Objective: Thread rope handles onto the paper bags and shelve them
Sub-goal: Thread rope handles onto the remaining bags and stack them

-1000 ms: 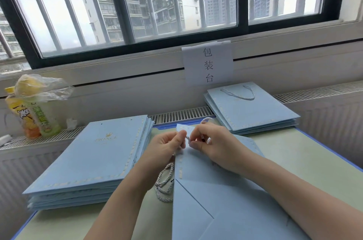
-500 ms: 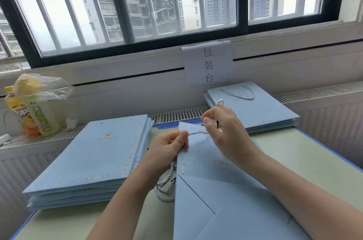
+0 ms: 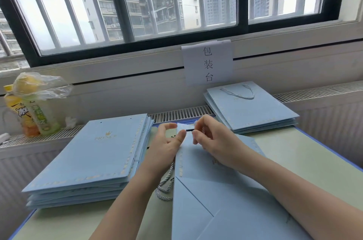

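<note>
— Start at the left. What's there?

— Two drink bottles (image 3: 31, 114) under a clear plastic bag (image 3: 42, 84) on the radiator ledge (image 3: 39, 137). Next to them, on the tabletop (image 3: 306, 163), lies a stack of flat blue bags (image 3: 94, 159) with no handles; two punched holes show at the top edge of the uppermost one.

— And the left hand (image 3: 165, 145)?

— It hovers over the near bag's top-left corner. Its fingers (image 3: 181, 135) are relaxed and spread, thumb raised, gripping nothing; the forefinger tip lies just beside the black tip (image 3: 189, 130) of the rope.

— Where is the bag being worked on?

— The blue paper bag (image 3: 216, 196) lies flat in the middle of the tabletop, bottom fold nearest the camera, top edge under both hands. A loose coil of silver-white rope (image 3: 165, 186) shows at its left edge, below the left wrist.

— The right hand (image 3: 214, 137)?

— Curled, pinching the rope end between thumb and forefinger, with the black tip pointing left at the bag's top edge. Twisted cord runs through the grip.

— Further right?

— A smaller stack of bags with handles (image 3: 253, 110), the top one showing a rope loop (image 3: 238, 92). Above it a paper sign (image 3: 208, 63) hangs under the window (image 3: 176, 4).
</note>
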### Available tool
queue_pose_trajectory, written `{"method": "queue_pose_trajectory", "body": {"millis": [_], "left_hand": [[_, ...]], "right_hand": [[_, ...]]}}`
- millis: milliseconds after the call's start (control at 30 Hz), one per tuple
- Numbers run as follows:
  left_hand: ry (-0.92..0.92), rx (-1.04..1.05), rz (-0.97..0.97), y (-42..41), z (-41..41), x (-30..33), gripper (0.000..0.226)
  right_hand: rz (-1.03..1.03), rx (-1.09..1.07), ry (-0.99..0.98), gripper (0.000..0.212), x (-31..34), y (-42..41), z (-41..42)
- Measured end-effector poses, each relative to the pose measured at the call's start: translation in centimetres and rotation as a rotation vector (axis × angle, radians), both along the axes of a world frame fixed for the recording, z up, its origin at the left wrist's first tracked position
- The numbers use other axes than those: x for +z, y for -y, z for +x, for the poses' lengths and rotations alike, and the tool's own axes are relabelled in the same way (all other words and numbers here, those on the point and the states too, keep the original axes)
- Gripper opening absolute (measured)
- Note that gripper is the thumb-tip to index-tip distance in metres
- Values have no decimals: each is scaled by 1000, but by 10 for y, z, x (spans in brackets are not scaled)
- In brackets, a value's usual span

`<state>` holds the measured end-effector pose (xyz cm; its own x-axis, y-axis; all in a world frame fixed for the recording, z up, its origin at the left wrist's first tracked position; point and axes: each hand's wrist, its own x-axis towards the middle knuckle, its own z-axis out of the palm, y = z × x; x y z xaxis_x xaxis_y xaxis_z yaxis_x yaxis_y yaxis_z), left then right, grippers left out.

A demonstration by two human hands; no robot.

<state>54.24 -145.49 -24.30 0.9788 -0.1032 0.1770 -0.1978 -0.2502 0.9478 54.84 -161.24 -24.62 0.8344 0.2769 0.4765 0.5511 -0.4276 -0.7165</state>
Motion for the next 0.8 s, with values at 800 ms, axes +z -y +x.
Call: {"method": "queue_pose_trajectory", "body": {"millis": [800], "left_hand": [[-195,121,132,-12,10,-5,32]], "right_hand": [[-221,-3,-76,9,-9,-1,4]]}}
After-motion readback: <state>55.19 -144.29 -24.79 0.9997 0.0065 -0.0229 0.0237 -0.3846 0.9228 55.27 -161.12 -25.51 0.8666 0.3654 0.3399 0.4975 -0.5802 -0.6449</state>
